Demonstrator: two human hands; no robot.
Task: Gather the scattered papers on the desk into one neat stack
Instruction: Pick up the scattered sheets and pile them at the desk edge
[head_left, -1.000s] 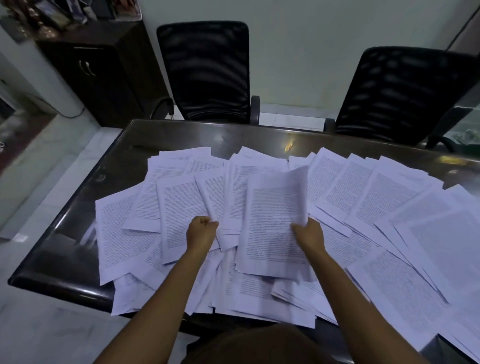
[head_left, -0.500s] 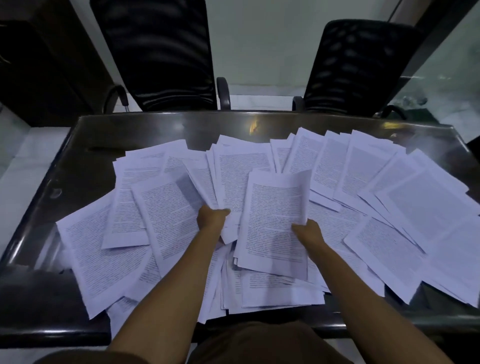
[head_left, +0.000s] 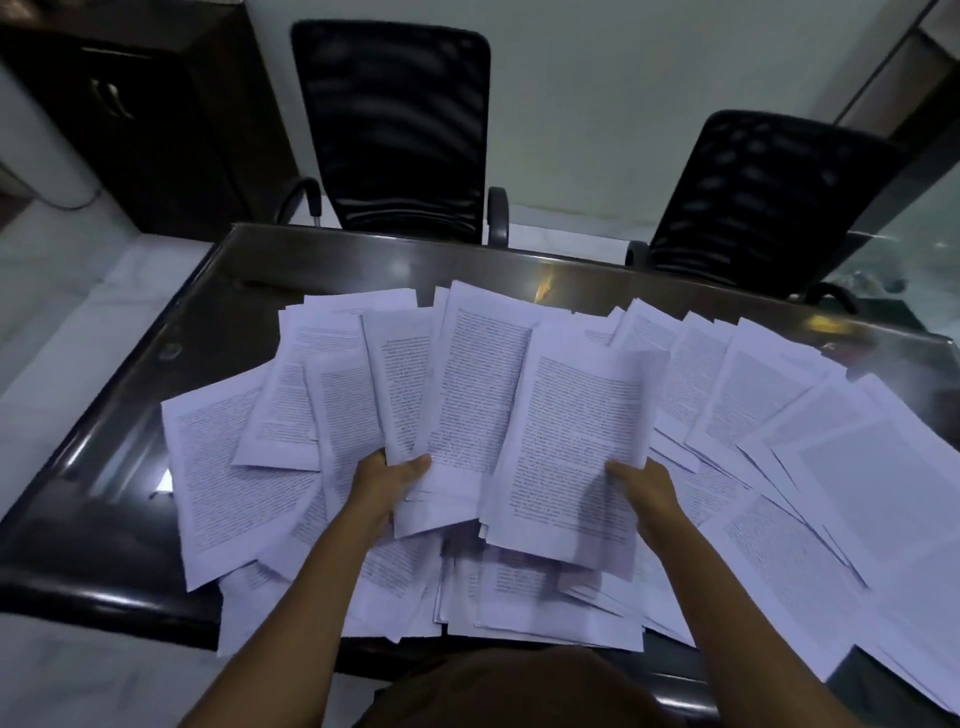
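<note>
overlapping printed papers (head_left: 857, 493) across desk (head_left: 322, 270)

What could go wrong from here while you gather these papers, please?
1. The right hand grips its bundle by one side only; its top corner curls, so sheets may slip or crease.
2. The left hand holds fanned sheets, so merging could leave a ragged stack.
3. Over the near edge of the desk, loose papers hang and could be knocked off.
</note>
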